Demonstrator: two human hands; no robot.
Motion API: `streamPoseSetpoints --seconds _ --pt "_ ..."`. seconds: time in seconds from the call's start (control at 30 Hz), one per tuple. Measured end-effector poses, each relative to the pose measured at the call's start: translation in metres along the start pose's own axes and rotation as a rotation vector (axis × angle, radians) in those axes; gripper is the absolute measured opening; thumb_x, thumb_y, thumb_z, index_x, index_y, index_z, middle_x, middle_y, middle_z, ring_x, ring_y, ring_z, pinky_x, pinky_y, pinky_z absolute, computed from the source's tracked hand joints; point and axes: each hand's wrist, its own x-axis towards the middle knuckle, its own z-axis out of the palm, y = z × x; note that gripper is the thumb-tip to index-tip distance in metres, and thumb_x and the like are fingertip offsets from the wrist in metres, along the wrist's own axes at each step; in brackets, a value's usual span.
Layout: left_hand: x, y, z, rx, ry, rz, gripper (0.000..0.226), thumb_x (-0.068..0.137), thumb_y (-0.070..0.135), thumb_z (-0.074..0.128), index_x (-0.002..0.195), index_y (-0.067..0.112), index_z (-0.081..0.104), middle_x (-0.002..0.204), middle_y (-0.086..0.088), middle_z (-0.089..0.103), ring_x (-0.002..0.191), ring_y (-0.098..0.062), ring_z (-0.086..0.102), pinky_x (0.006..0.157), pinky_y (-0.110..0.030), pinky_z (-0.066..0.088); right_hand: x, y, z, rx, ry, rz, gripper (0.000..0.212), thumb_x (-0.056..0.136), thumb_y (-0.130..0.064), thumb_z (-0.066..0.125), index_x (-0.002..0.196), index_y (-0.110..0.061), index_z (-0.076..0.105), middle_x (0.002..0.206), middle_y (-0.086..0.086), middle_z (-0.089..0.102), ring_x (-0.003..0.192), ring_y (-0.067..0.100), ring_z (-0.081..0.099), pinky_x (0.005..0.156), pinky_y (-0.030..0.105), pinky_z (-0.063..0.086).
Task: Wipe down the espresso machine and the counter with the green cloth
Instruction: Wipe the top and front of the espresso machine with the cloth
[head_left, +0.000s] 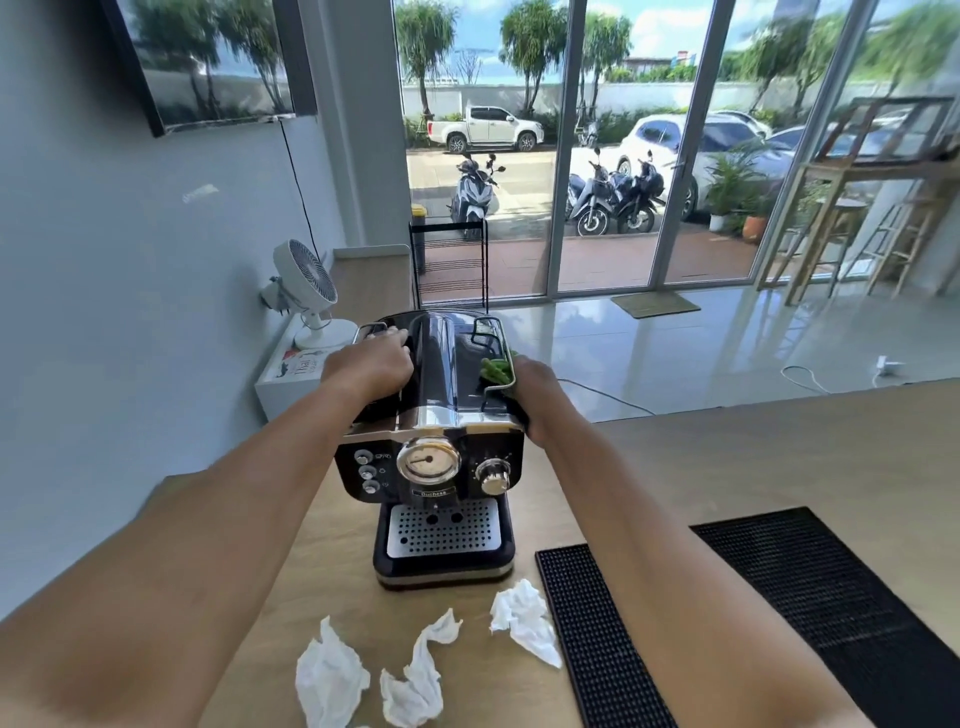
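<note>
A black and chrome espresso machine (441, 441) stands on the wooden counter (753, 457), its gauge and knob facing me. My left hand (371, 366) grips the machine's top left side near the rail. My right hand (535, 400) presses the green cloth (496, 370) against the machine's upper right side. Only a small bunch of the cloth shows above my fingers.
Three crumpled white tissues (415, 670) lie on the counter in front of the machine. Two black rubber bar mats (821, 597) lie at the right. A white fan (306, 291) stands on a low white shelf beyond the counter's left end.
</note>
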Motion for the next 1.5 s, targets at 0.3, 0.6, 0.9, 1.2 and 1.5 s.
streamPoseSetpoints --seconds 0.3,0.6,0.9,1.2,1.5 --pt "-0.002 -0.001 0.0 -0.047 0.004 0.013 0.048 0.098 0.035 0.026 0.145 0.035 0.033 0.154 0.001 0.035 0.134 -0.03 0.041 0.104 -0.042 0.035 -0.059 0.016 -0.005 -0.208 0.103 -0.092 0.032 0.097 -0.016 0.029 0.088 -0.012 0.059 0.072 0.005 0.057 0.053 0.013 0.045 0.043 0.022 0.03" --pt "-0.003 -0.002 0.001 -0.147 0.014 0.071 0.055 0.089 0.027 0.034 0.143 0.038 0.037 0.154 0.007 0.034 0.134 -0.028 0.042 0.107 -0.047 0.037 -0.143 -0.018 -0.037 -0.689 0.076 -0.293 0.021 0.093 -0.012 0.052 0.091 -0.004 0.072 0.068 0.006 0.062 0.057 0.016 0.058 0.054 0.026 0.048" --pt "0.01 -0.009 0.011 -0.173 0.219 -0.008 0.07 0.088 0.009 0.039 0.153 0.026 0.019 0.16 -0.01 0.01 0.147 -0.031 0.009 0.117 -0.049 0.02 -0.044 -0.104 0.036 -0.962 0.086 -0.61 0.019 0.084 -0.01 0.063 0.1 -0.006 0.073 0.091 0.016 0.072 0.09 0.033 0.068 0.077 0.043 0.057" --pt "0.02 -0.019 0.014 -0.256 0.116 -0.146 0.065 0.089 0.008 0.034 0.153 0.017 0.02 0.161 0.0 0.015 0.142 -0.026 0.029 0.112 -0.041 0.028 -0.013 -0.077 0.084 -1.366 0.021 -0.493 0.013 0.085 0.001 0.045 0.086 -0.008 0.053 0.106 0.024 0.066 0.1 0.037 0.063 0.072 0.034 0.045" --pt "0.017 -0.021 0.009 -0.31 0.061 -0.128 0.068 0.087 0.015 0.041 0.152 0.02 0.02 0.161 0.0 0.013 0.143 -0.028 0.028 0.114 -0.044 0.027 -0.086 -0.059 0.089 -1.504 0.042 -0.473 0.032 0.091 0.004 0.044 0.12 0.0 0.058 0.122 0.019 0.063 0.121 0.033 0.055 0.09 0.037 0.046"
